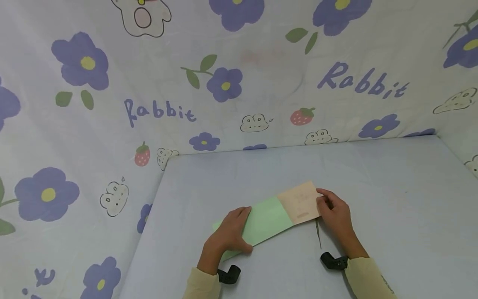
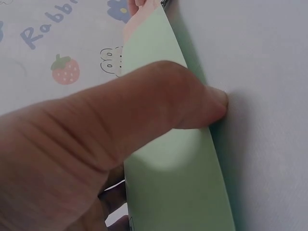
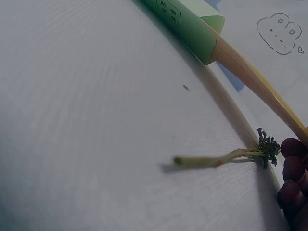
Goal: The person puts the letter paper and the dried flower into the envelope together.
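Two black wrist cameras (image 1: 231,274), one at each wrist. Left hand (image 1: 228,233), spread across a card's (image 1: 268,220) green part, gripping it by opposite edges. One thin green stem (image 3: 202,162), dark-tufted, near the card's peach end. Right hand (image 1: 337,212), pinching that end. Card: slanting, well apart from the table's (image 1: 396,207) left and far edges. Beyond the far edge: flowered cloth (image 1: 269,89).
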`<state>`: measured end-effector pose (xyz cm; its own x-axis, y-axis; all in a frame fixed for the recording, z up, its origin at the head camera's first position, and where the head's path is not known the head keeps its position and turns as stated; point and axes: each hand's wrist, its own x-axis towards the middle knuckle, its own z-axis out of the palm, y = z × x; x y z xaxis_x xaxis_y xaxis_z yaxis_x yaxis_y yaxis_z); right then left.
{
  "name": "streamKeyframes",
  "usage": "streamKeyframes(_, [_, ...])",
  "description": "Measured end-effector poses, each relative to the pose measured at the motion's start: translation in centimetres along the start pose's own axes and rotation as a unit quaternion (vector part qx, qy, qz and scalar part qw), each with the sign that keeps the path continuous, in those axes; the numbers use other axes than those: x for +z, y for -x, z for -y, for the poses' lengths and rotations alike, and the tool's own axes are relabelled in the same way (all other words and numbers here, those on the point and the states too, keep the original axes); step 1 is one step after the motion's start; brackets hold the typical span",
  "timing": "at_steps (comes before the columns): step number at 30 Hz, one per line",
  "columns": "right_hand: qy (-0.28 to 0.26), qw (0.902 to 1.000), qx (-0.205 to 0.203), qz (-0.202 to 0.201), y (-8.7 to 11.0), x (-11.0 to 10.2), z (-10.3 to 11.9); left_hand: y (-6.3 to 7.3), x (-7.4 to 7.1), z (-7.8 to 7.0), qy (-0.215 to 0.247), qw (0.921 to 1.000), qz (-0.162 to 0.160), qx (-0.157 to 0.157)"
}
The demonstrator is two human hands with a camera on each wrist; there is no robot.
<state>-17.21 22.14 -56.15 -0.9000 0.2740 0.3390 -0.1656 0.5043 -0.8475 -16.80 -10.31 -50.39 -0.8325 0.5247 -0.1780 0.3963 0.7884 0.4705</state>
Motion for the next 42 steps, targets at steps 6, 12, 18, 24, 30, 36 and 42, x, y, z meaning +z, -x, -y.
streamKeyframes(6, [0.005, 1.0000, 0.006, 0.006, 0.12, 0.01, -0.11, 0.10, 0.11, -0.07, -0.003, 1.0000, -0.002, 0.000])
streamKeyframes(12, [0.004, 1.0000, -0.003, 0.006, 0.08, 0.08, -0.40, -0.06, 0.32, 0.06, -0.012, 0.9999, -0.002, 0.001])
streamKeyframes(18, [0.004, 0.9999, -0.005, 0.010, -0.05, 0.12, -0.48, -0.19, 0.17, 0.09, -0.010, 0.9999, 0.002, -0.001])
streamKeyframes(24, [0.008, 0.9998, -0.008, 0.013, 0.00, 0.14, -0.42, -0.20, 0.09, 0.13, -0.009, 0.9999, 0.005, -0.004])
streamKeyframes(30, [0.010, 0.9998, -0.010, 0.013, 0.09, 0.07, -0.14, -0.15, -0.04, 0.14, -0.011, 0.9999, 0.003, 0.006])
streamKeyframes(36, [0.009, 0.9998, -0.006, 0.016, 0.15, -0.02, 0.11, -0.09, -0.17, 0.14, -0.013, 0.9999, 0.002, 0.011])
streamKeyframes(42, [0.015, 0.9997, -0.003, 0.020, 0.17, -0.07, 0.42, -0.04, -0.24, 0.08, -0.010, 0.9999, 0.000, 0.011])
